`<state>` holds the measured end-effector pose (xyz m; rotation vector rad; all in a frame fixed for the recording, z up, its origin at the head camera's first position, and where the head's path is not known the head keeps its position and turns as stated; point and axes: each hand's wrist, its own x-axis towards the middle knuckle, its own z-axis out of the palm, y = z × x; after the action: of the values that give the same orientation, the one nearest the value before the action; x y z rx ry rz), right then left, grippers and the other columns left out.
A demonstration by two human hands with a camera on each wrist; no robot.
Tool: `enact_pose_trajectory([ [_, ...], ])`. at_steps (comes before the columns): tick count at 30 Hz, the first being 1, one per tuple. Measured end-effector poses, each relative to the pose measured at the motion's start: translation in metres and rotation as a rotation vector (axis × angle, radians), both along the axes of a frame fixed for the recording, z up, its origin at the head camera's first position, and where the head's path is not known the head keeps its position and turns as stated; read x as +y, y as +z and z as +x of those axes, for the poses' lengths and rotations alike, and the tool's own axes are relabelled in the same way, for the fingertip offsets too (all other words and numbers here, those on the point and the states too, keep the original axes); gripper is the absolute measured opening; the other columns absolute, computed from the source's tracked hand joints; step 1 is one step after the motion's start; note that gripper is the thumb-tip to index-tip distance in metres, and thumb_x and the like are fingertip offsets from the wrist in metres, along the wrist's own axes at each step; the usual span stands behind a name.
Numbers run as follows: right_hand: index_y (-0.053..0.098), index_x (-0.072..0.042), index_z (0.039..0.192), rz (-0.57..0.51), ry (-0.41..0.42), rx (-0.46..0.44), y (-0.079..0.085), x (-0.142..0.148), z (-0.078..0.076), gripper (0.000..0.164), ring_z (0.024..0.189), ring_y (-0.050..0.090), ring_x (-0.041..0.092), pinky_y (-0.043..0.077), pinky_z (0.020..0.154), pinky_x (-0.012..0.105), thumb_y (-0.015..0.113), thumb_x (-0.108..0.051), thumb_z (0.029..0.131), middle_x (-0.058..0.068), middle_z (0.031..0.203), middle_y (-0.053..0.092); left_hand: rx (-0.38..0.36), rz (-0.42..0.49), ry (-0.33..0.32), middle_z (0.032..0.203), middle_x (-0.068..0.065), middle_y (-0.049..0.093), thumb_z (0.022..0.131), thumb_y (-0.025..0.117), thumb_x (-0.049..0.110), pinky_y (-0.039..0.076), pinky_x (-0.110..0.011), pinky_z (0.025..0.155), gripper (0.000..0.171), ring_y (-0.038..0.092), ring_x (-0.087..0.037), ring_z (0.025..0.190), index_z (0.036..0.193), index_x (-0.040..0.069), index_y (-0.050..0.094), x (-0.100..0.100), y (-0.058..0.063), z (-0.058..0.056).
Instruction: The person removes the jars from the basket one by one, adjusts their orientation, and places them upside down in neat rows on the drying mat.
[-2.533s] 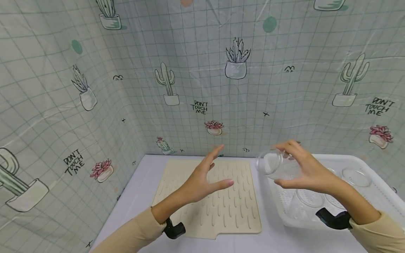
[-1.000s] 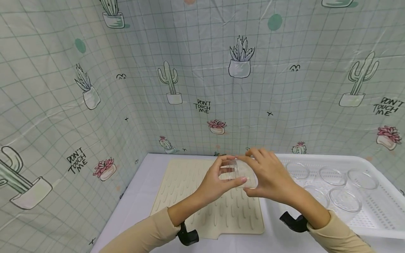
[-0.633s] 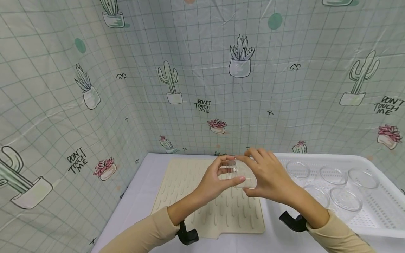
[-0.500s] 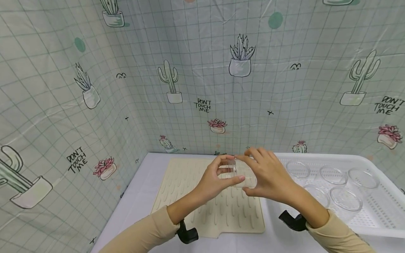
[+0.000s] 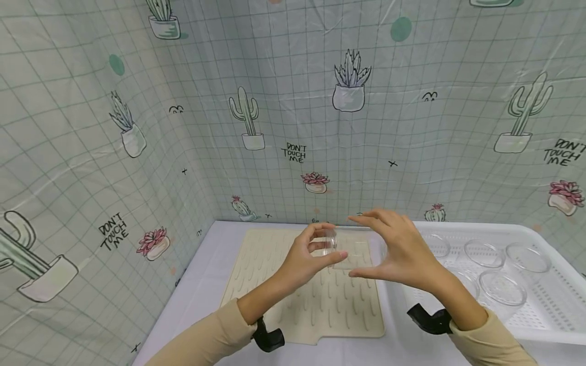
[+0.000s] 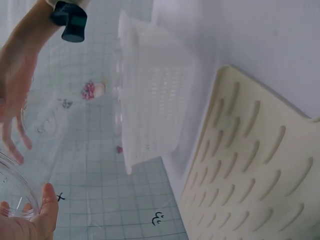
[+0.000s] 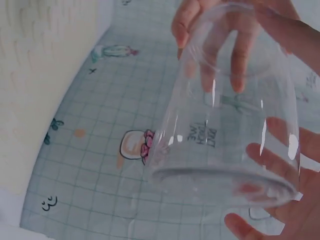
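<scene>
A clear plastic cup (image 5: 329,245) is held sideways in the air above the beige mat (image 5: 320,317). My left hand (image 5: 303,256) grips one end of it, fingers curled over the top and thumb underneath. Around the cup's other end, my right hand (image 5: 403,254) is spread, with fingers and thumb wide apart. The right wrist view shows the tapered wall of the cup (image 7: 210,150), its wide end nearest the camera and left-hand fingers around the narrow end. A round edge of the cup (image 6: 31,192) lies by the left thumb in the left wrist view.
To the right stands a white perforated basket (image 5: 549,335) with several clear cups (image 5: 502,288) in it, round edges upward. The ridged mat lies on the white tabletop (image 5: 201,284). A cactus-print curtain (image 5: 293,101) hangs behind and along the left side.
The right hand brought the cup leftward from over the basket to the left hand, and both held it. Since then the right hand has loosened and drawn slightly right; the left still grips it.
</scene>
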<state>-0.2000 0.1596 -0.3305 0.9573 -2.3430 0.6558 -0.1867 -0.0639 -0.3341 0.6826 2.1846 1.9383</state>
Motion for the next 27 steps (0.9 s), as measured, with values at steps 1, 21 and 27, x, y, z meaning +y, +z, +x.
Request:
enact_pose_trajectory([
  [1,0.054,-0.023,0.126,-0.045,0.012,-0.036,0.000,0.002,0.000,0.086,0.110,0.046,0.013,0.036,0.087,0.042,0.082,-0.056,0.053,-0.006,0.120,0.051,0.004,0.004,0.001,0.125,-0.009,0.045,0.084,0.067,0.013,0.050,-0.032,0.079,0.049,0.049,-0.031,0.113,0.127,0.012,0.045,-0.001,0.001,0.001],
  [21,0.041,-0.010,0.137,-0.841,0.101,-0.537,-0.021,0.006,0.006,0.067,0.121,0.042,0.030,0.041,0.092,0.020,0.069,0.004,0.078,0.013,0.133,0.043,0.013,0.025,0.038,0.128,-0.015,0.042,0.085,0.066,0.011,0.049,-0.033,0.084,0.051,0.050,-0.028,0.116,0.130,0.009,0.042,-0.011,0.007,-0.002],
  [27,0.041,-0.004,0.135,-1.115,0.142,-0.624,-0.024,-0.005,0.012,0.057,0.122,0.042,0.026,0.041,0.094,0.022,0.061,0.007,0.083,0.020,0.133,0.040,0.007,0.060,0.025,0.128,-0.016,0.041,0.085,0.065,0.009,0.049,-0.032,0.083,0.051,0.052,-0.025,0.115,0.130,0.009,0.041,-0.011,0.006,-0.004],
])
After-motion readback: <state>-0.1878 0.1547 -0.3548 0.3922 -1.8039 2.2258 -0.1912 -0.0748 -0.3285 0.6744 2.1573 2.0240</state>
